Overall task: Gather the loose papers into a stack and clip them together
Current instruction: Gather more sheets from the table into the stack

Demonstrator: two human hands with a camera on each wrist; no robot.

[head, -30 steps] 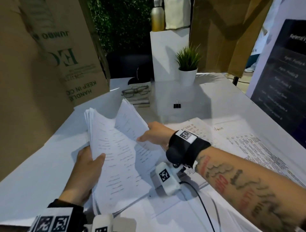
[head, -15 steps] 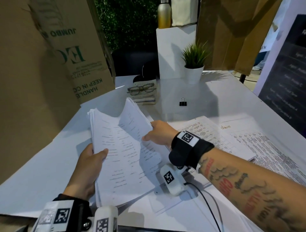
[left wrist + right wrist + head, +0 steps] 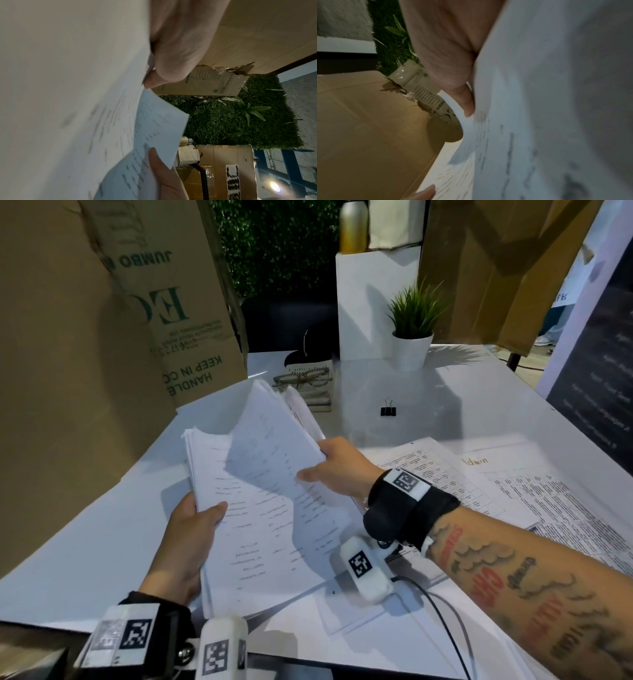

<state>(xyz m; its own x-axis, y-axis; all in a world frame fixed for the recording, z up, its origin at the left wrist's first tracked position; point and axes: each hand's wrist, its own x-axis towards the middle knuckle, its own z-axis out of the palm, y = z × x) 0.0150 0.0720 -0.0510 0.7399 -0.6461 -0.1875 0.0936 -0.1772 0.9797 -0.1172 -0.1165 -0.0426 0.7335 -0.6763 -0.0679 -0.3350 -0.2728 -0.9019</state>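
Left hand (image 3: 186,546) grips paper stack (image 3: 260,525) at left edge, near table's (image 3: 85,542) front edge. Right hand (image 3: 337,470) pinches lifted sheets at right edge. Advice: lower sheets flush, tap edges square. Binder clip (image 3: 388,409) waits mid-table, toward back; more papers (image 3: 534,501) lie near right edge.

**Entry: change in the paper bundle over the last second**

I log the folded-up sheets (image 3: 274,440) in my right hand (image 3: 337,470) as raised higher and steeper than a second ago, their far edge now overlapping the glasses (image 3: 303,378) in the head view (earlier it fell short of them). The right thumb has shifted closer to the sheets' near corner. My left hand (image 3: 190,542) has tilted the stack (image 3: 260,542) slightly more upright, with the thumb spread farther across the top page.
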